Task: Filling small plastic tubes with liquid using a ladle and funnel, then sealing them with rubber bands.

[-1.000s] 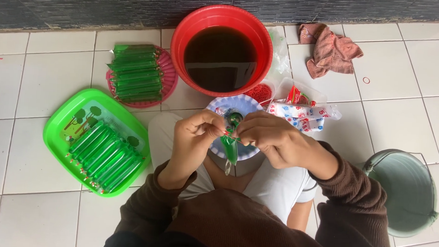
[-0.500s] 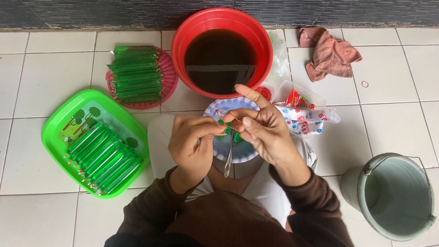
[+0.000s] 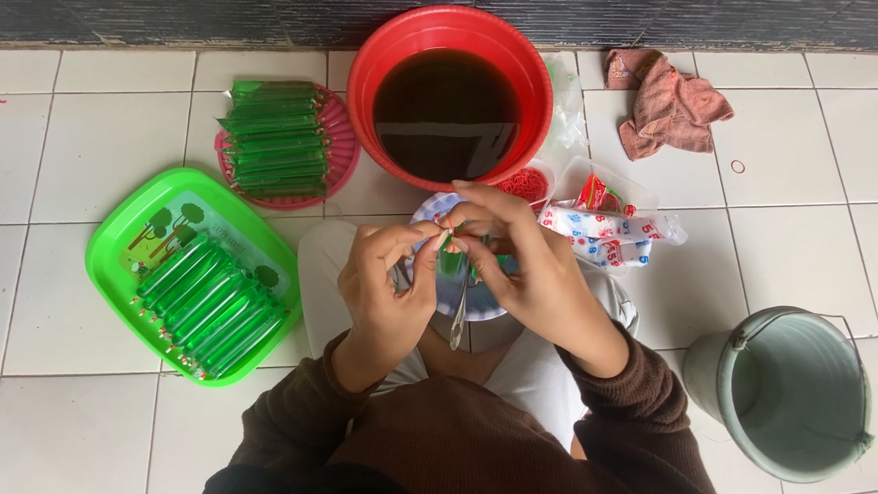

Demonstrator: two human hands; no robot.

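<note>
I sit on a white tiled floor. My left hand and my right hand meet above my lap, both pinching the top of a thin plastic tube of green liquid that hangs down between them. The fingers of both hands close around its neck. Under the hands lies a small patterned plate. In front stands a red basin full of dark liquid.
A green tray with several filled green tubes lies at my left. A pink plate stacked with more tubes sits beyond it. Red rubber bands, plastic packets, a pink cloth and a grey-green bucket are at the right.
My right hand's fingers, spread half a second ago, have curled back onto the tube's top. The view has shifted slightly; the hands stay above the plate.
</note>
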